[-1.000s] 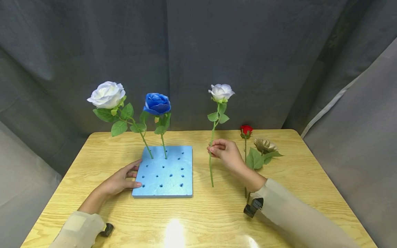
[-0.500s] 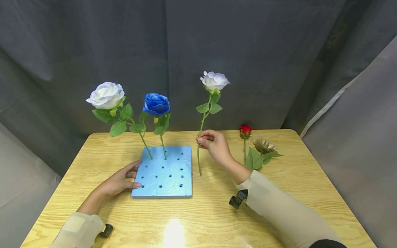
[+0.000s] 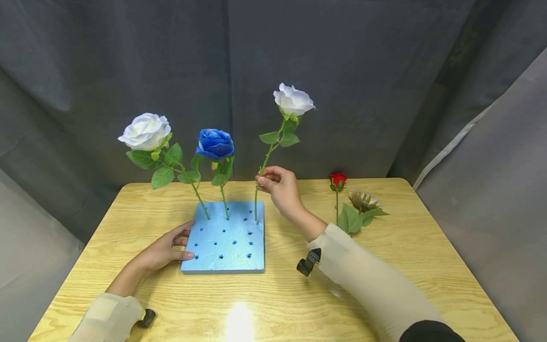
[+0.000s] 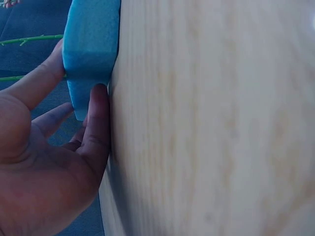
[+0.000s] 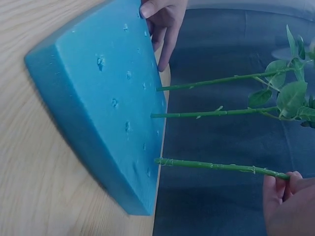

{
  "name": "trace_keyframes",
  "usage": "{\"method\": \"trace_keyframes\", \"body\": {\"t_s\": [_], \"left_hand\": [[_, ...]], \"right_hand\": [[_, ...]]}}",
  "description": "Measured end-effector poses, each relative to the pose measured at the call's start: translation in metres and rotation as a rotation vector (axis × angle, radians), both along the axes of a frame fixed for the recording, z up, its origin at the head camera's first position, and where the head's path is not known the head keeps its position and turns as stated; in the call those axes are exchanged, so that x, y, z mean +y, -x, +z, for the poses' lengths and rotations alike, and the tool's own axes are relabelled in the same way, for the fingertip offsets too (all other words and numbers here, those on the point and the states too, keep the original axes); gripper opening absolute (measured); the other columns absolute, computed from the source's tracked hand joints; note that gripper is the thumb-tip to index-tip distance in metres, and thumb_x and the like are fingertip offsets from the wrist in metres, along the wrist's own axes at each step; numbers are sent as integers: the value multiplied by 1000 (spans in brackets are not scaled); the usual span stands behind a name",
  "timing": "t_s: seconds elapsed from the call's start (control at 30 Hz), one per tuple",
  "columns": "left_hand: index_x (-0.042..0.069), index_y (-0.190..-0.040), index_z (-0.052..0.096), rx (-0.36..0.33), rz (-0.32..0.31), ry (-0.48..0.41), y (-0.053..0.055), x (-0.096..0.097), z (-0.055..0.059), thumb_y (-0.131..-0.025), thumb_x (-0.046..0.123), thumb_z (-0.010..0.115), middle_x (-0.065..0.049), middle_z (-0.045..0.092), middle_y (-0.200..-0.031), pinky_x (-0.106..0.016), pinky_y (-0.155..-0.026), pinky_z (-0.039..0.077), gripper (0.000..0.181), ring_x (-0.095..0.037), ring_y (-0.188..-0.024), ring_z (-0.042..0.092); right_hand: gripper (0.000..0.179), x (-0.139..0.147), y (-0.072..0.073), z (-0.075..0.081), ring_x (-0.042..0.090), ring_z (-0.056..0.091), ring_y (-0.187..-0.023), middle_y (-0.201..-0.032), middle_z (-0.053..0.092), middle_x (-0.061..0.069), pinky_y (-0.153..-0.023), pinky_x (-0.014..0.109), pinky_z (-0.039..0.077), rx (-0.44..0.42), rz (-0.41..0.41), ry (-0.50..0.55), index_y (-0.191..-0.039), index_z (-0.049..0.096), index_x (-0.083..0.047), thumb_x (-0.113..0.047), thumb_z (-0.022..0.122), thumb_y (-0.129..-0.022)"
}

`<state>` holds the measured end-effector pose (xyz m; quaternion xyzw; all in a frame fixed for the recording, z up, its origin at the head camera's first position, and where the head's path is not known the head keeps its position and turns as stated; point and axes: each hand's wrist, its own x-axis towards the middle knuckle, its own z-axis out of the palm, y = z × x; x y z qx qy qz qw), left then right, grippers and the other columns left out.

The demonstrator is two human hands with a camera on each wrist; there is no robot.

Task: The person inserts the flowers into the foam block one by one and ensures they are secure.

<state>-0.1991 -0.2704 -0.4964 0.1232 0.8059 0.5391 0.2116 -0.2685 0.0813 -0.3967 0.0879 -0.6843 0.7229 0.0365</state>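
Far-left white rose (image 3: 145, 133): stands leaning left, its stem in the blue block.
Left hand (image 3: 162, 247): spread at the block's left edge, your thumb over its top; it has stayed there.
Blue rose (image 3: 215, 144): nearly upright in the block.
Blue block (image 3: 213, 266): flat on the table (image 3: 192, 299) under your left hand.
Held white rose (image 3: 294, 99): you have just brought it left, from beside the block to its far right part; the stem end meets the top, so placing seems under way. You cannot tell if it has entered a hole.
Right hand (image 3: 284, 190): pinches that stem, well apart from your left.
Red rose (image 3: 338, 179): lies on the table.
Gold flower (image 3: 364, 201): lies just beside it.
Count: 2 hands, 1 block, 5 flowers (2 white, 1 blue, 1 red, 1 gold).
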Motion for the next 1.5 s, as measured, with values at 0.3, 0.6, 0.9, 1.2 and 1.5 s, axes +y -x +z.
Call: {"method": "trace_keyframes", "body": {"t_s": [0.3, 0.6, 0.9, 1.2, 1.5], "left_hand": [[5, -165, 17, -1, 2, 8, 0, 1, -1, -91, 16, 81, -30, 29, -155, -31, -86, 55, 99, -42, -130, 41], [5, -165, 18, 8, 5, 29, -1, 2, 1, -90, 16, 82, -30, 31, -155, -30, -86, 55, 99, -42, -130, 43], [4, -165, 16, 6, -4, 13, -2, 2, 3, -90, 13, 81, -31, 31, -155, -31, -87, 55, 100, -43, -131, 43], [3, -165, 16, 2, -4, -5, -1, 1, 2, -90, 12, 81, -31, 32, -153, -29, -85, 55, 100, -42, -129, 44], [2, -165, 16, -6, 1, -18, 0, 2, 2, -89, 12, 82, -31, 33, -152, -28, -85, 55, 101, -41, -127, 46]], "right_hand": [[14, -19, 4, -4, 41, 69, -111, -107, 71, 23, -86, 40, 60, 12, -4, -26, -110, 67, 10, 6, 66, -97], [11, -30, 7, -13, 28, 71, -97, -100, 70, 20, -84, 36, 61, 15, -5, -28, -106, 69, 9, 6, 68, -96], [13, -34, 8, -15, 26, 71, -95, -101, 70, 20, -83, 34, 60, 29, 0, -44, -108, 69, 9, 5, 69, -95], [13, -35, 5, -21, 26, 70, -90, -98, 69, 19, -81, 31, 61, 30, -8, -115, -107, 70, 9, 6, 69, -95], [14, -36, 4, -31, 35, 71, -97, -102, 70, 21, -84, 36, 60, 71, 15, -179, -108, 72, 6, 0, 71, -95]]}}
